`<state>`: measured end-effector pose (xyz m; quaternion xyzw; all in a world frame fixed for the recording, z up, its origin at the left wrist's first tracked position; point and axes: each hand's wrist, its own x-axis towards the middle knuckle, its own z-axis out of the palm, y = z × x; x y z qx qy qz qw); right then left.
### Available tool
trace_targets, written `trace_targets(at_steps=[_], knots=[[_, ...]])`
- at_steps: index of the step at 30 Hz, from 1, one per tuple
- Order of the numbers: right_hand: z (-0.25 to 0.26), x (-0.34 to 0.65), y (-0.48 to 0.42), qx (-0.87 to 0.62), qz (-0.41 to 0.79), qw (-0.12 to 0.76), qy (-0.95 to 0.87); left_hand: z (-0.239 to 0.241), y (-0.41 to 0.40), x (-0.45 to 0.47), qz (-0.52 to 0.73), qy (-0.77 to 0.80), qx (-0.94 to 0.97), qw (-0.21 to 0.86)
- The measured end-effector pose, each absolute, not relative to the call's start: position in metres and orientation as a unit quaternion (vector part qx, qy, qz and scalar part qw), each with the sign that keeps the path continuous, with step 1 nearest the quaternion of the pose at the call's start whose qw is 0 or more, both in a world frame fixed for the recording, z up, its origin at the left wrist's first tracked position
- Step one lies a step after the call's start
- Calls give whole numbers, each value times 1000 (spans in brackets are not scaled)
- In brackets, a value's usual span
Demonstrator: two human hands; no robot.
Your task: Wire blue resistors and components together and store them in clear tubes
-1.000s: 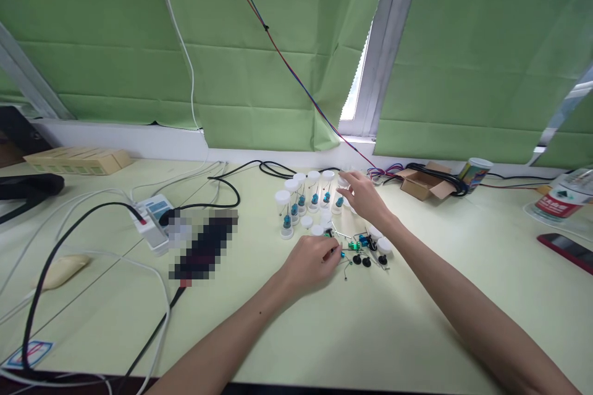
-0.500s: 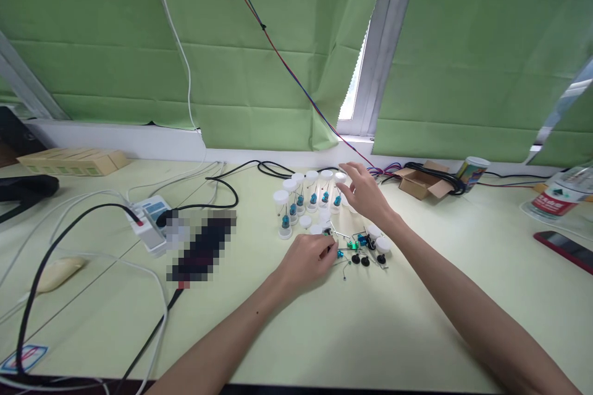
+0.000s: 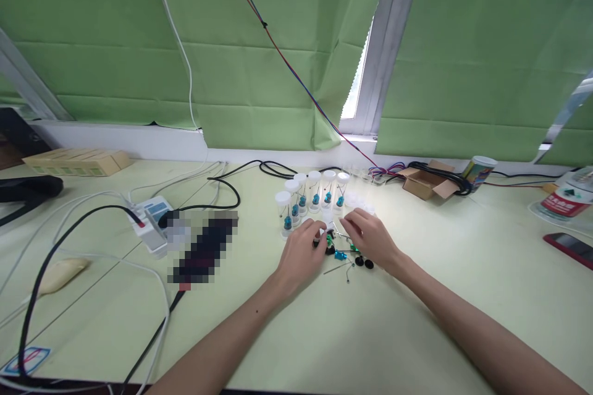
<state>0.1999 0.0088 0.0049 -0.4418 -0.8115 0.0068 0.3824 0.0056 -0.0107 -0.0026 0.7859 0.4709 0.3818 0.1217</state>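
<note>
Low over a pile of small loose parts, my left hand point(image 3: 302, 254) is closed in a pinch; what it holds, if anything, is hidden. Black and green pieces point(image 3: 330, 240) lie right at its fingertips. My right hand point(image 3: 373, 239) reaches into the pile from the right with fingers bent down together, near thin metal rods point(image 3: 340, 231); I cannot make out what is in them. Between the hands rests a blue piece point(image 3: 340, 255), with black round caps point(image 3: 364, 263) beside it. Behind stand several clear tubes point(image 3: 328, 188) with white lids, each holding a blue piece and rod.
A power strip point(image 3: 151, 228) with cables lies left, beside a blurred dark object point(image 3: 204, 250). At the back right are an open cardboard box point(image 3: 428, 182) and a can point(image 3: 479, 172). A bottle point(image 3: 567, 197) and a red-edged phone point(image 3: 572, 250) sit far right.
My right hand has come down and toward me, from the rightmost lidded tube to the loose parts. My left hand has shifted slightly left, staying at the pile.
</note>
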Motion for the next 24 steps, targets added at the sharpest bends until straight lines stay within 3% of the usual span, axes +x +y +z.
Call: trace_targets(at_steps=[12, 24], knots=[[-4, 207, -2, -442, 73, 407, -796, 3, -13, 4, 348, 433, 820, 137], [-1, 193, -20, -389, 51, 304, -868, 9, -16, 2, 272, 412, 860, 127]])
